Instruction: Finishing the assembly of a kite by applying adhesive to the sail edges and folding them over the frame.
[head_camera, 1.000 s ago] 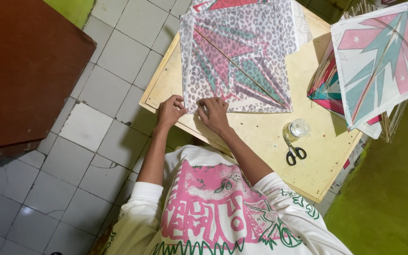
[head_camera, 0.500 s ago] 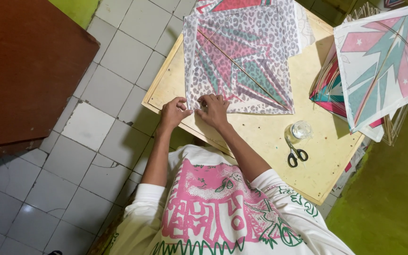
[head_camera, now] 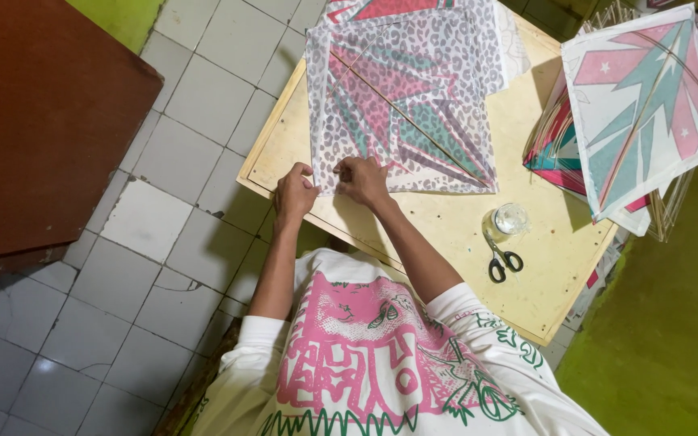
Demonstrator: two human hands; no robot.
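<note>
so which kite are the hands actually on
The leopard-print kite lying flat on the table; both hands pinch its near corner. The star-patterned kites stand untouched at the side.

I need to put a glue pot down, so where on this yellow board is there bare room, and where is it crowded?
Bare board lies between the leopard-print kite and the scissors, and past the scissors to the near right corner. It's crowded at the kite's near corner, pinched by the left hand and right hand, and by the kite stack.

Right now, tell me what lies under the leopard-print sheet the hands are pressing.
Through the thin leopard-print sheet a pink and teal kite pattern and crossed thin sticks show, all on the yellow board. The left hand and right hand cover its near corner.
</note>
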